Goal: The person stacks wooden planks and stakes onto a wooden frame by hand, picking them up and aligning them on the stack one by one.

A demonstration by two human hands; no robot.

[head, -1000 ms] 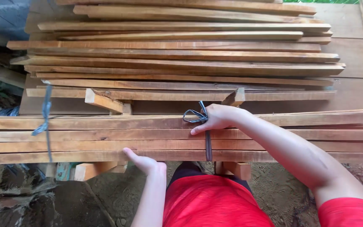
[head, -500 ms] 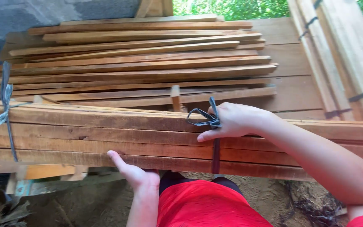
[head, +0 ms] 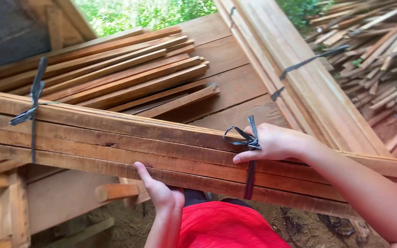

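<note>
Two hands hold my strapped bundle of wooden slats (head: 116, 138): left hand (head: 159, 190) cups its near edge, right hand (head: 272, 142) grips the grey strap knot (head: 244, 138) (loose slats (head: 129, 69) at eleven o'clock).

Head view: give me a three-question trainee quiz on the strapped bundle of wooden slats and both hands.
1. True or false: the right hand rests on top of the long bundle of brown wooden slats, beside the knotted grey strap.
2. Where is the left hand? A) on the loose stack of wooden slats behind; B) under the bundle's near edge, thumb up against its side; C) on the second grey strap.
3. Fill in: the bundle shows ___ grey straps around it.

Key: 1 true; 2 B; 3 two.
</note>
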